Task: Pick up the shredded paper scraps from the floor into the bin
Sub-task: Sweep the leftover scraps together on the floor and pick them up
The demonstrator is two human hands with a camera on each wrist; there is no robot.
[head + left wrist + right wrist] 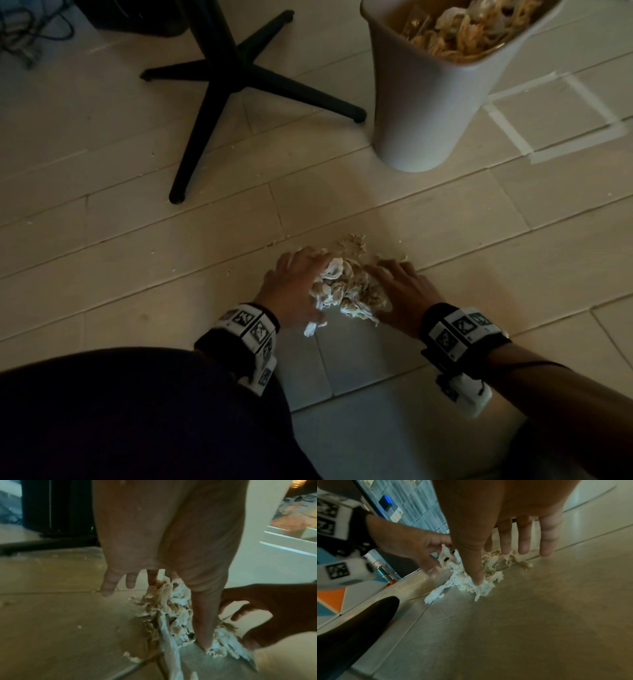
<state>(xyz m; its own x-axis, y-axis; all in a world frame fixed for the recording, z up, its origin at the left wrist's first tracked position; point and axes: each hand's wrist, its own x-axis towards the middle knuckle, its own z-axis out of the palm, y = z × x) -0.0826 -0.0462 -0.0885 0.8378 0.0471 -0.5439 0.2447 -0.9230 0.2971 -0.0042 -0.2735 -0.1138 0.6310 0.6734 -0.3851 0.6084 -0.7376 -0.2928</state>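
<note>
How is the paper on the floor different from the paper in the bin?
The paper on the floor is a low heap between the left hand and right hand; the paper in the bin is touched by no hand. The floor heap looks smaller; the bin load reaches nearly to the rim. Loose bits lie around the floor heap; the bin's walls hold its paper in. Both are pale, tangled shreds.

Between the fingers point(383, 270) of both hands lies a heap of shredded paper scraps point(346, 291), cream and tan with paler white strips. The floor point(137, 267) beneath the fingers is pale beige planking. Beyond the fingertips stands a light grey bin point(421, 113) filled with tan and white shreds, beside black chair legs point(219, 85). The wristbands point(253, 329) are black with white, black-patterned marker squares.
</note>
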